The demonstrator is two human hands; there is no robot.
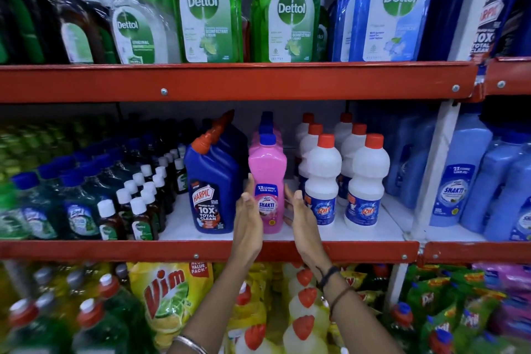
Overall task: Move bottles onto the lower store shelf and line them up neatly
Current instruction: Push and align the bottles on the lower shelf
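Note:
A pink Shakti bottle (267,178) with a blue cap stands upright near the front of the white middle shelf (316,234), heading a row of the same bottles. My left hand (249,218) is flat and open against its left side. My right hand (301,218) is open just off its right side, fingers straight, a small gap showing. Neither hand grips the bottle. A blue Harpic bottle (212,181) stands close on the left. White Rin bottles (321,181) with red caps stand in two rows on the right.
Small brown bottles (138,210) and green ones fill the shelf's left part. Blue Shakti bottles (459,181) stand beyond the white upright post. Large Dettol bottles (208,8) fill the shelf above. A red shelf edge (172,250) runs in front; Vim packs (169,293) lie below.

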